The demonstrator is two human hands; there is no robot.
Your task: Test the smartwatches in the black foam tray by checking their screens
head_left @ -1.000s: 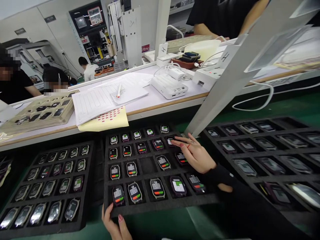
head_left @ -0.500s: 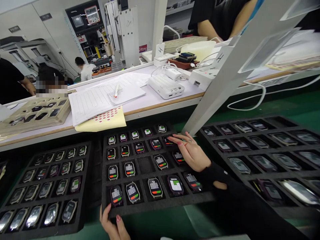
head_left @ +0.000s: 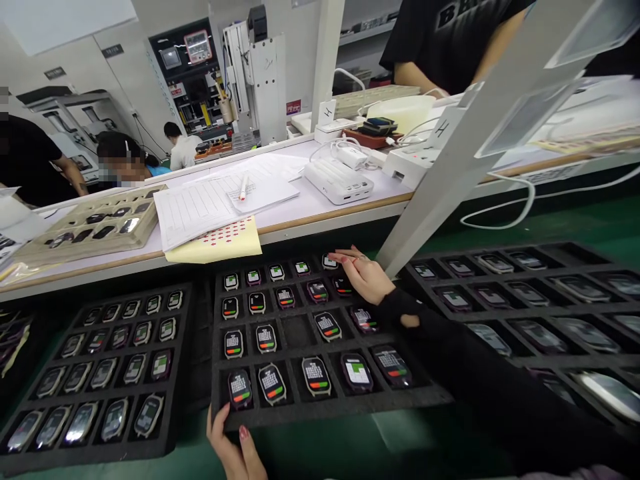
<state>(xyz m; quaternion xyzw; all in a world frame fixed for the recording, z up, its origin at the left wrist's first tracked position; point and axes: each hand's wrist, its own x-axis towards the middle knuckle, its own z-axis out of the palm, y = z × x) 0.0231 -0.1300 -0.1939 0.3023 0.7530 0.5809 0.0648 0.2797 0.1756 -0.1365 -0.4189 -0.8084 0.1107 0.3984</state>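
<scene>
On middle tray, nineteen watches; right fingers outstretched, left fingers gripping edge.

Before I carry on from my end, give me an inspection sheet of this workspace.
Surface: pale ledge; green surface below.
Handled things: middle tray holds watch bodies, many screens lit; left tray and right tray hold more.
Clutter: papers, pen and white box on the ledge.
Hands: left hand at the middle tray's near-left corner; right hand at its far-right watch, contact unclear.
Cables: white cable loops below the ledge's edge, right of the slanted post.
Surroundings: co-worker beyond the ledge; machine behind.
</scene>
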